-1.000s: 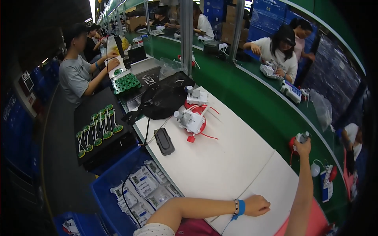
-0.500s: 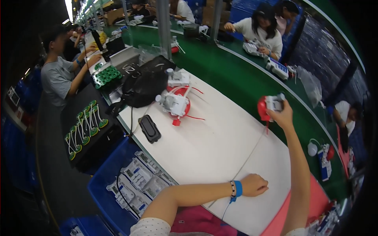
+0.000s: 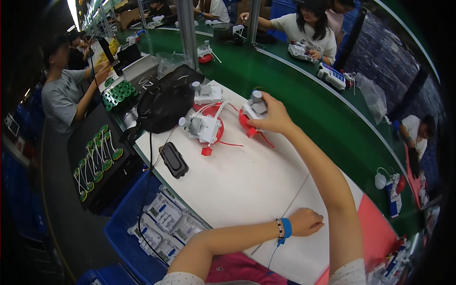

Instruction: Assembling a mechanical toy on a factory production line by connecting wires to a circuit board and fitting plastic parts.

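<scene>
My right hand [image 3: 277,114] grips a white motor assembly [image 3: 255,108] with a grey motor on top, a round red base and a red wire. It is held near the worktable's far edge, right of two similar units. One of these, a red-based motor assembly [image 3: 203,128], lies in front; the other motor assembly [image 3: 207,94] sits just behind it. White and red wires trail from them. My left hand [image 3: 305,222] rests closed on the white worktable [image 3: 237,190], with nothing visible in its curled fingers. A blue strap with a cord circles that wrist.
A black oblong case [image 3: 174,159] lies at the table's left edge, near a black bag [image 3: 166,102]. A blue bin [image 3: 118,223] of white housings stands below left. Wired green circuit boards [image 3: 97,159] lie farther left. A green conveyor [image 3: 308,123] runs beyond the table; co-workers sit around.
My right hand has carried the motor assembly leftward, from over the conveyor's near edge to beside the other two units. My left hand stays in place. The view has shifted slightly.
</scene>
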{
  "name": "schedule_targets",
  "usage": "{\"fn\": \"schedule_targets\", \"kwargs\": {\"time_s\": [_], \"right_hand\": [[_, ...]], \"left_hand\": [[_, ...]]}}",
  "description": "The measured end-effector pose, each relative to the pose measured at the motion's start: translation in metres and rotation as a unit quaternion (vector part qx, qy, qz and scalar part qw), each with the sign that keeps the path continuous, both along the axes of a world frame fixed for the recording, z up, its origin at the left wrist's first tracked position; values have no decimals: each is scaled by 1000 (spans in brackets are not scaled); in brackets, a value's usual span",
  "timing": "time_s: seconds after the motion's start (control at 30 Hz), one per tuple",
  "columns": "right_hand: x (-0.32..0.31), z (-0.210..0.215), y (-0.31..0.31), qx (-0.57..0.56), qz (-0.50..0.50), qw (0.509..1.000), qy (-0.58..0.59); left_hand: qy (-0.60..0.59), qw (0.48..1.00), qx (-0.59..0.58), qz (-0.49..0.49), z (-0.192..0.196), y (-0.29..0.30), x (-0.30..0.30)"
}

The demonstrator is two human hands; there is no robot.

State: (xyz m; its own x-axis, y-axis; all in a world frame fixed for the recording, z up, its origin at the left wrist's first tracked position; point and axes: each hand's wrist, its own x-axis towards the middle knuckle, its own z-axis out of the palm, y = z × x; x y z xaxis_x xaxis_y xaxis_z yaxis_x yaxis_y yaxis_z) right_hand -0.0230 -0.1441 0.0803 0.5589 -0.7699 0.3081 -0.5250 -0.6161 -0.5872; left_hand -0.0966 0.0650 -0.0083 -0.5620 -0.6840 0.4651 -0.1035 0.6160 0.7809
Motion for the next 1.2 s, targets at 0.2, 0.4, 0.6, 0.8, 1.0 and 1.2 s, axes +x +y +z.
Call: {"fn": "schedule_targets", "kwargs": {"time_s": [0.2,0.4,0.6,0.8,1.0,1.2], "right_hand": [[39,-14,-20,20,-2,999,40],[43,-17,-29,31,15,999,41],[31,-15,-24,30,27,997,65],[2,-12,-6,-74,9,996,47],[-40,4,48,-161,128,978,40],[-112,-12,123,-73,185,972,125]], "left_hand": [[-11,1000,2,0,-13,-1,-6],[97,994,-13,45,-24,0,-21],[-86,995,41,-38,0,-3,-2],[-22,1000,6,-7,-1,-2,-3],[13,1000,12,25,2,-1,0],[-44,993,108,36,5,-7,1]]}}
